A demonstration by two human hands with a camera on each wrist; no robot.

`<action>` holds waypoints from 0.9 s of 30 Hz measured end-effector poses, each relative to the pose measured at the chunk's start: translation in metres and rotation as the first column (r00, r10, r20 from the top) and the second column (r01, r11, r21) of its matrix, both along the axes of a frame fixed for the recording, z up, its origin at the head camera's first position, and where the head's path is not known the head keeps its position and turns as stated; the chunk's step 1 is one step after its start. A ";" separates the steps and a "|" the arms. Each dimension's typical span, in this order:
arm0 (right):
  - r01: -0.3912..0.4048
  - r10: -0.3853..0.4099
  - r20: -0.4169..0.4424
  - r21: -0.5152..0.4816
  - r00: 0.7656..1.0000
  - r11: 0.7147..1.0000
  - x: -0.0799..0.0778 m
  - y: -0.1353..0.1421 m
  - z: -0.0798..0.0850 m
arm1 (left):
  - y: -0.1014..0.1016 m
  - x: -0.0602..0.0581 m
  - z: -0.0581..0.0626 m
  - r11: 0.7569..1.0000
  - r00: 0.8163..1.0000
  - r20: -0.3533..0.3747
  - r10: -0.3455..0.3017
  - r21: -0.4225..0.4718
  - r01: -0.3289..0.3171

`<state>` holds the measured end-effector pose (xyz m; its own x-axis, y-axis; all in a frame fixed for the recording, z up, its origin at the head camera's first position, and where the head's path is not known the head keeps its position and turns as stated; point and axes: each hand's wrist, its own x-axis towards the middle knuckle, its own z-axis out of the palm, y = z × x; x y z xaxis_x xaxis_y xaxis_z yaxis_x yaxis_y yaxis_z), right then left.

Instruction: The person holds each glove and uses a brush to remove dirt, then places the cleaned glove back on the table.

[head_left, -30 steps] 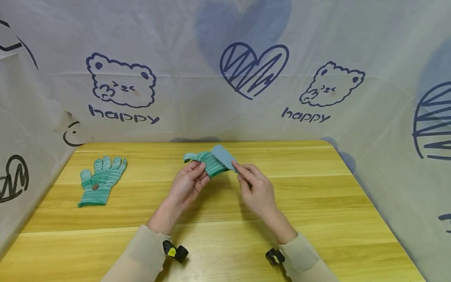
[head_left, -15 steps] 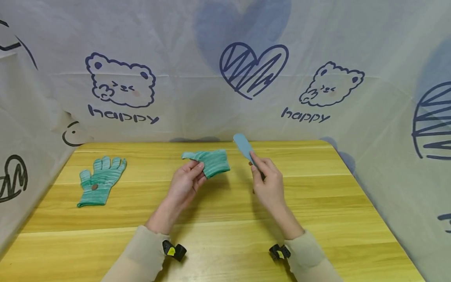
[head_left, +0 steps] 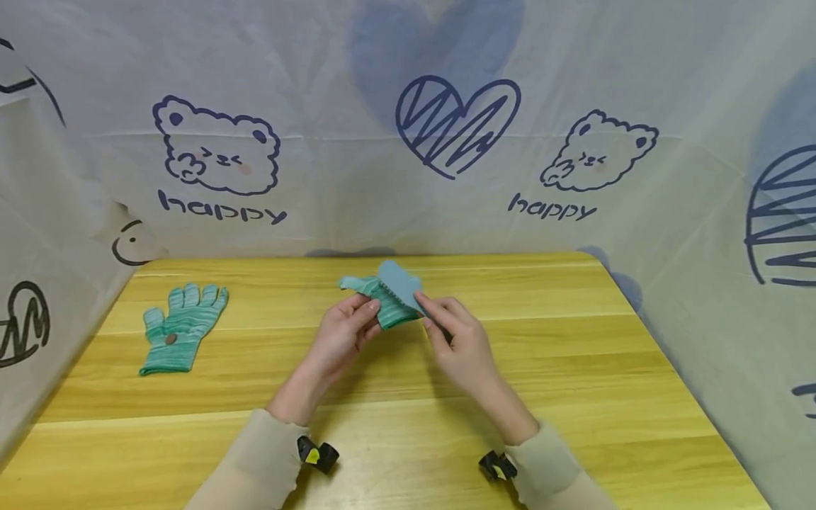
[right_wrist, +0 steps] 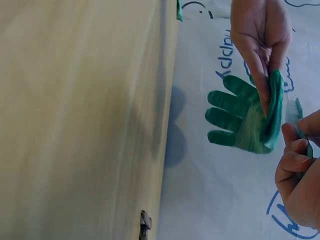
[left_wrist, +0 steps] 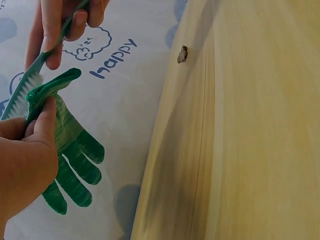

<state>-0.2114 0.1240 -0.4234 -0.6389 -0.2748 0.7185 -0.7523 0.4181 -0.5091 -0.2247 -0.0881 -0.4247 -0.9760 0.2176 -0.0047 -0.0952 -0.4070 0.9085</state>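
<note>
My left hand pinches a green striped knit glove near its cuff, thumb on top, above the middle of the table. In the left wrist view the glove hangs with its green fingers pointing down. My right hand grips the handle of a blue-grey brush, index finger extended along its back. White bristles on the brush face the glove's upper side and lie right at it. The brush head covers part of the glove in the head view.
A matching glove lies flat on the wooden table at the left, with a small brown round piece on it. The left wrist view shows a small dark brown object on the table. A printed cloth stands behind.
Half a second ago my right hand held the brush away to the right of the glove; now the brush is back over it. My left hand and glove shifted slightly right.
</note>
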 end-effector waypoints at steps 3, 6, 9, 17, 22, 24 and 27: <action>0.017 -0.018 0.002 0.037 1.000 0.999 0.002 -0.003 -0.002 | 0.000 0.000 0.000 1.000 1.000 0.000 -0.010 -0.009 0.010; 0.033 -0.034 0.012 0.052 0.999 0.998 0.003 -0.004 -0.004 | 0.000 0.000 0.000 1.000 1.000 0.007 -0.008 -0.009 0.008; 0.043 -0.044 0.020 0.055 0.999 0.998 0.002 -0.004 -0.006 | 0.000 0.000 0.000 1.000 1.000 0.023 -0.003 -0.004 0.003; 0.059 -0.060 0.013 0.050 0.998 0.997 0.000 -0.003 -0.006 | 0.001 0.000 0.001 0.999 0.999 0.053 -0.012 0.052 0.009; 0.079 -0.080 0.009 0.053 0.997 0.995 -0.001 -0.002 -0.006 | 0.001 0.001 0.001 0.997 0.999 0.045 -0.021 0.075 0.018; 0.087 -0.087 0.006 0.054 0.996 0.995 -0.002 -0.001 -0.006 | 0.001 0.001 0.001 0.997 0.999 0.048 -0.019 0.081 0.015; 0.091 -0.092 0.009 0.046 0.996 0.995 -0.003 0.001 -0.007 | 0.002 0.001 0.002 0.996 0.999 0.048 -0.017 0.090 0.012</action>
<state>-0.2144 0.1245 -0.4307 -0.6711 -0.2466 0.6992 -0.7040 0.5078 -0.4965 -0.2239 -0.0862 -0.4228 -0.9718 0.2336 -0.0323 -0.1451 -0.4848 0.8625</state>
